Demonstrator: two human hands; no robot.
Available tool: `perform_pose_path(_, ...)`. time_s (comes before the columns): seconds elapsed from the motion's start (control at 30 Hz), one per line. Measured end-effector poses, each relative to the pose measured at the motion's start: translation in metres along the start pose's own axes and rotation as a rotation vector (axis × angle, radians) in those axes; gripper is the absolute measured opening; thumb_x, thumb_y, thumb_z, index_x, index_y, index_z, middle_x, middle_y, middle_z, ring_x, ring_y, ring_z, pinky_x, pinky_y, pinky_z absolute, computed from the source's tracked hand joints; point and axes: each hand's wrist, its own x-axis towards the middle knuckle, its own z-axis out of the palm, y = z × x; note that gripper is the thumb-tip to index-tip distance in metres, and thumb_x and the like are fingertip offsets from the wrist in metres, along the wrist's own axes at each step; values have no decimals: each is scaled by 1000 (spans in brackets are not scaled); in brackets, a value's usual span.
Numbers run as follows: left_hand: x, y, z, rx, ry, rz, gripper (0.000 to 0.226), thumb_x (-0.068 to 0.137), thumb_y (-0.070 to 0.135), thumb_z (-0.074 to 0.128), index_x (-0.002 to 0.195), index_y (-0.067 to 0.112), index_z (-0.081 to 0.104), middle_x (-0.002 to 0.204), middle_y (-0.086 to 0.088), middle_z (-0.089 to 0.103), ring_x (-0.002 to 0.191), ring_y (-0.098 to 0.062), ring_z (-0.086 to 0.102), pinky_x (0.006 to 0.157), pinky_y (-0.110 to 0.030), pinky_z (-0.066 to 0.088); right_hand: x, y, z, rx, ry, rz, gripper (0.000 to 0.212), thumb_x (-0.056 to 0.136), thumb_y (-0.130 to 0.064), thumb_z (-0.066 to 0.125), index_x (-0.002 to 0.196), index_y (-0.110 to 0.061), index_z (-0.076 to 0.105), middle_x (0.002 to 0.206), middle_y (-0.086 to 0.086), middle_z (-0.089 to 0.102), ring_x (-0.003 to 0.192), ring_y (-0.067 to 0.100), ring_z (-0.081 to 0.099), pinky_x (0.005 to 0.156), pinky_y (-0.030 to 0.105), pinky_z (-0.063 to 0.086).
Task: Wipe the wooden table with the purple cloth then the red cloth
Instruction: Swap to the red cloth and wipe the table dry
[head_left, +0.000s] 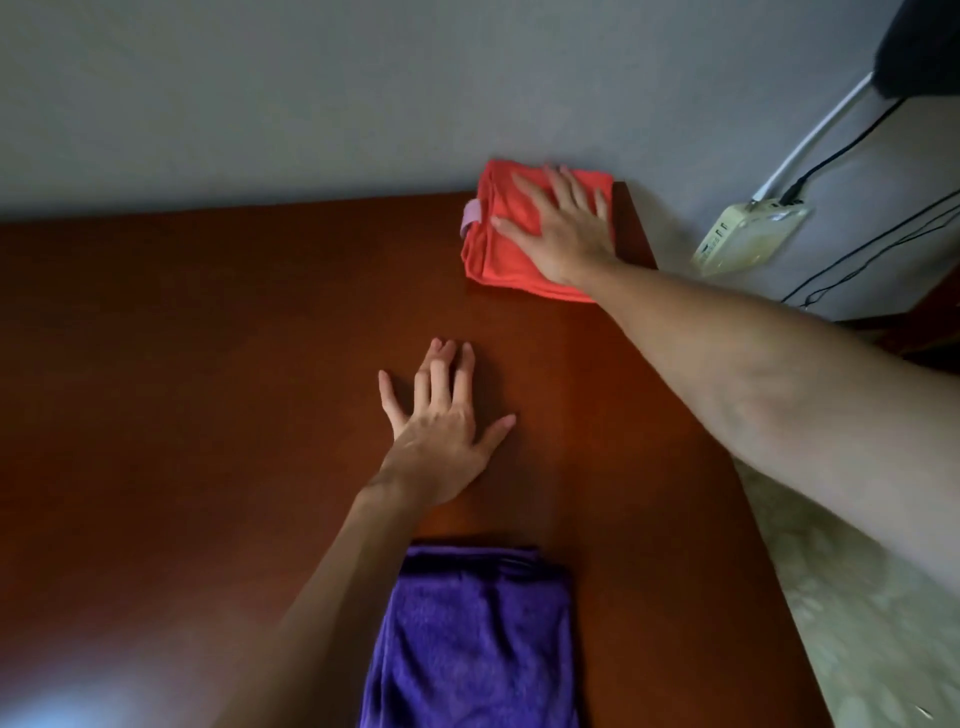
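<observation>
The wooden table (208, 364) fills most of the view, its far edge against the wall. A folded red cloth (493, 249) lies at the table's far right corner. My right hand (561, 223) presses flat on it with straight, spread fingers. My left hand (441, 415) rests flat on the bare wood near the middle, fingers spread. A folded purple cloth (467, 639) lies at the near edge, just right of my left forearm, with neither hand touching it.
A grey wall (311, 93) runs behind the table. Right of the table a white power strip (748, 236) with black and white cables hangs on the wall. Pale patterned floor (857, 623) shows past the table's right edge.
</observation>
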Motion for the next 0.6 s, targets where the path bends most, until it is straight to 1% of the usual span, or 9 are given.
perform_pose_path(0.07,-1,-3,2,-8,21,1,88,90,71,31,157,20,5,161,0,5,150,-12,-9,114,-63,-8,11,6,-2,1,-19,-14,76,96,-81,32,163,-46,21,175,-1,16,161,18,9,128,53,4)
perform_pose_path(0.17,-3,-2,4,13,57,3,91,86,76,23,157,20,10,161,-1,11,150,-13,-4,115,-63,-6,6,14,-7,-7,-52,-63,77,97,-81,31,164,-45,17,176,0,13,162,19,7,129,55,2)
perform_pose_path(0.3,-4,-1,2,12,42,-27,88,88,73,32,157,22,10,162,-1,11,151,-14,-2,116,-61,-6,-23,26,-9,-18,-53,-95,80,96,-82,29,165,-46,13,177,-1,6,162,19,2,129,56,0)
perform_pose_path(0.4,-5,2,0,11,52,-35,86,90,69,38,157,22,10,162,-1,12,151,-14,-1,116,-60,-7,-69,39,-8,-24,-36,-134,86,91,-87,24,165,-45,14,177,-2,6,162,19,3,129,58,3)
perform_pose_path(0.5,-5,4,-5,2,18,-62,84,92,63,43,157,23,11,163,-1,11,151,-14,2,117,-57,-6,-134,52,1,-42,17,-215,89,89,-88,20,165,-43,19,176,0,12,162,19,8,128,59,9)
perform_pose_path(0.6,-15,12,-12,9,21,-125,77,94,52,50,156,18,19,160,-3,17,147,-20,16,117,-53,7,-215,62,10,-58,109,-289,85,93,-85,26,164,-39,27,175,2,19,162,19,14,126,59,16)
